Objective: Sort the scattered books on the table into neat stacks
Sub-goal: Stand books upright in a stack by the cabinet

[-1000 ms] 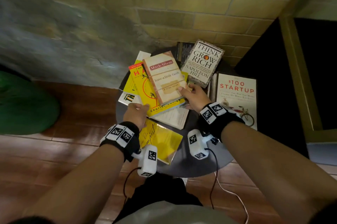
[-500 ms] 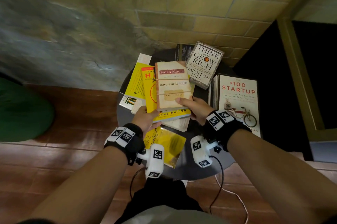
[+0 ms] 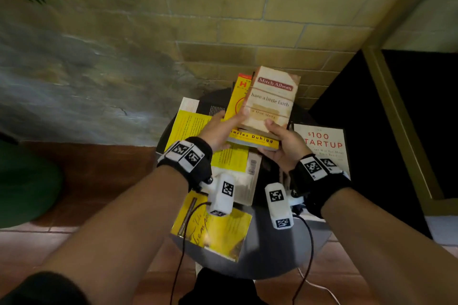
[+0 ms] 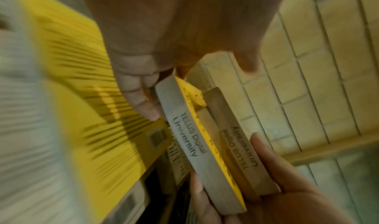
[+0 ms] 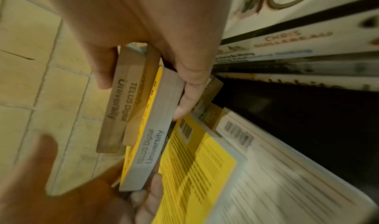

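Yellowish brick wall (image 3: 247,19) backs a small round dark table (image 3: 277,245) strewn with books. Both hands hold a pair of books lifted above it: the tan "have a little faith" book (image 3: 271,100) lies on the yellow Duhigg book (image 3: 238,103). The left hand (image 3: 218,131) grips their left edge, thumb on top and fingers curled beneath; the right hand (image 3: 285,146) clamps the near right corner likewise. On the table, the "$100 Startup" book (image 3: 327,146) lies to the right, another yellow book (image 3: 218,227) near the front edge

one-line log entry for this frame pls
left hand: grips two books | right hand: grips same pair | tan book on yellow book | lifted above table | stacking unfinished
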A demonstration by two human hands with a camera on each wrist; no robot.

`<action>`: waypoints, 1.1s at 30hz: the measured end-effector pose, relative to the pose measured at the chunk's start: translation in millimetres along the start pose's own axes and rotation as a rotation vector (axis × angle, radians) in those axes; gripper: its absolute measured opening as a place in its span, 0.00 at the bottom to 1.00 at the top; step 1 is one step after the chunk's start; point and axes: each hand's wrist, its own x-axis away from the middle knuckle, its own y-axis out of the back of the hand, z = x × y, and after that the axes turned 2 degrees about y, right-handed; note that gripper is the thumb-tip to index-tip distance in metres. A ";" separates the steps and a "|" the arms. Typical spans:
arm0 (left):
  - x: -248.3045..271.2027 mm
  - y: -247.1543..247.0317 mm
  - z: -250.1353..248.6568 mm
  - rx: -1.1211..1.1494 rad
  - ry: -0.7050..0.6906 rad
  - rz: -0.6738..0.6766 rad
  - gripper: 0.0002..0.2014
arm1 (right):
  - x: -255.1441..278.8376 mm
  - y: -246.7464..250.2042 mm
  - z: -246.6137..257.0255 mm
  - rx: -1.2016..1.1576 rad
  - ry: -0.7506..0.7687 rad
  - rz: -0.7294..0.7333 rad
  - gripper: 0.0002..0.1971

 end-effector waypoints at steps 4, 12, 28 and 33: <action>-31.1 -12.6 -23.0 -0.254 -0.127 -0.001 0.30 | -29.5 0.5 14.1 -0.062 0.038 -0.063 0.20; -78.1 -22.2 -49.4 -0.346 -0.175 0.157 0.11 | -69.5 5.0 13.2 -0.096 0.084 -0.203 0.30; -132.7 -9.5 -68.7 -0.878 -0.417 0.030 0.29 | -101.2 -17.4 -10.2 0.417 0.008 -0.075 0.28; -129.3 -5.2 -44.4 -1.050 -0.389 0.024 0.34 | -104.1 -7.3 -3.9 0.646 0.061 -0.105 0.16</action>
